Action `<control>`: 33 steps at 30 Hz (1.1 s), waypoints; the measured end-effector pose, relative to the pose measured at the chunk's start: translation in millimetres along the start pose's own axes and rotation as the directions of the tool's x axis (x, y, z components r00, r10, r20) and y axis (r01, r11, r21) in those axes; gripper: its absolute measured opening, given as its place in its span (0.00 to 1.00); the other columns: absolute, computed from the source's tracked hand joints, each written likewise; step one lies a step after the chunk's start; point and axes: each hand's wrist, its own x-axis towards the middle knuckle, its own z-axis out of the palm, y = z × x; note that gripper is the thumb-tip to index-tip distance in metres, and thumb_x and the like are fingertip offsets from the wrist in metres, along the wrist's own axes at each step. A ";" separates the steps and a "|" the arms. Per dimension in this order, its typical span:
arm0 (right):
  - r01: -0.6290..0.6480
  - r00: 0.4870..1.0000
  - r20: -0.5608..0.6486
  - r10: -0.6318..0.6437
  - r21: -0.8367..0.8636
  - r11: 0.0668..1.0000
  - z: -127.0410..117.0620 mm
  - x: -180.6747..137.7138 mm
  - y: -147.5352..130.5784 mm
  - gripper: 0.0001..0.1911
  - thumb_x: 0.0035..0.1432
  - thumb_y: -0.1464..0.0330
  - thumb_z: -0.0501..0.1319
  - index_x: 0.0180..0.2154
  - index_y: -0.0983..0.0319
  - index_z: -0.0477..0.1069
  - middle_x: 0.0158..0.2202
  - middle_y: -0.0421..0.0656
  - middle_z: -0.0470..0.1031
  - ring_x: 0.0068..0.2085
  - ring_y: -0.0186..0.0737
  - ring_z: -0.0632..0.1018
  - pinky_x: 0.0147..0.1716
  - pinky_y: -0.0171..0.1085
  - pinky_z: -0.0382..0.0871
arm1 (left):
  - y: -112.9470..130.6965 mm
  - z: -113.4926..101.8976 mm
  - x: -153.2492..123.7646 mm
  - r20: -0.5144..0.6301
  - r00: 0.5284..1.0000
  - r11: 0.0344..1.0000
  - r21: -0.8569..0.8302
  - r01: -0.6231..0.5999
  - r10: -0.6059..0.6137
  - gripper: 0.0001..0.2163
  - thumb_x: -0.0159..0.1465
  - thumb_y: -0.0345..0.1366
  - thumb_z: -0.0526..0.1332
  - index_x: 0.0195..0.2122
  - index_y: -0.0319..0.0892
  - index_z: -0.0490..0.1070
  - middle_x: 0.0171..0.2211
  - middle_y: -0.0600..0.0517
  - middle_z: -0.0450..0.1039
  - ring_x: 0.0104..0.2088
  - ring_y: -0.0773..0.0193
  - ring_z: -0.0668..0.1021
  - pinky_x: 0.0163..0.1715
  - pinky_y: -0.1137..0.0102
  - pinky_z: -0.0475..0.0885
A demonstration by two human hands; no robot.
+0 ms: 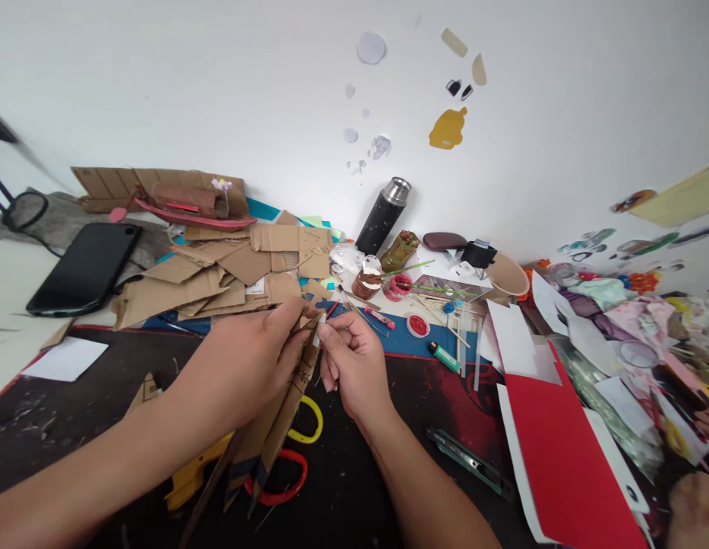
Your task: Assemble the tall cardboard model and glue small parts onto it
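Note:
My left hand (pixel 248 362) is closed around the upper end of a folded cardboard piece (pixel 277 419), which slants down toward me. At that same end, my right hand (pixel 357 362) pinches a small white strip (pixel 319 335) between thumb and forefinger, against the cardboard edge. Its other fingers are curled. Partly under the cardboard lies a pair of scissors with a yellow and a red handle loop (pixel 296 476). A yellow tool (pixel 194 476), mostly covered by my left forearm and the cardboard, rests beside them. To the right is a utility knife (pixel 469 461) on the dark mat.
Cardboard scraps (pixel 217 274) are heaped behind my hands, near a model boat (pixel 188 206) and a phone (pixel 83 271). A black flask (pixel 383 217) and paint jars (pixel 367 282) stand toward the wall. Red card (pixel 566 450) lies right; another person's hand (pixel 694 511) shows there.

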 end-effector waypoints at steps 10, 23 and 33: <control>0.009 0.999 -0.050 -0.008 0.009 1.000 3.1 0.0 1.7 0.26 0.59 0.47 0.79 0.37 0.57 0.71 0.13 0.24 0.63 0.10 0.28 0.62 0.10 0.27 0.54 | -1.2 2.9 2.3 0.030 0.998 0.994 -0.097 0.053 -0.050 0.12 0.77 0.43 0.49 0.44 0.48 0.70 0.36 0.45 0.85 0.34 0.47 0.86 0.32 0.62 0.69; 0.027 0.999 -0.038 -0.031 -0.094 0.995 3.4 -2.1 -2.3 0.24 0.62 0.48 0.76 0.37 0.56 0.69 0.14 0.25 0.63 0.11 0.29 0.63 0.11 0.28 0.55 | 3.5 2.4 2.1 -0.034 0.998 0.982 -0.185 0.046 -0.054 0.11 0.75 0.43 0.51 0.37 0.49 0.67 0.32 0.49 0.79 0.31 0.51 0.82 0.32 0.62 0.66; 0.005 0.999 -0.032 -0.009 -0.113 0.994 3.1 -3.9 -6.5 0.22 0.64 0.49 0.75 0.37 0.56 0.69 0.15 0.25 0.63 0.12 0.29 0.65 0.12 0.27 0.56 | 3.8 3.0 1.2 -0.043 0.999 0.983 -0.180 0.023 -0.031 0.11 0.76 0.42 0.51 0.36 0.49 0.67 0.33 0.48 0.81 0.33 0.51 0.83 0.33 0.62 0.68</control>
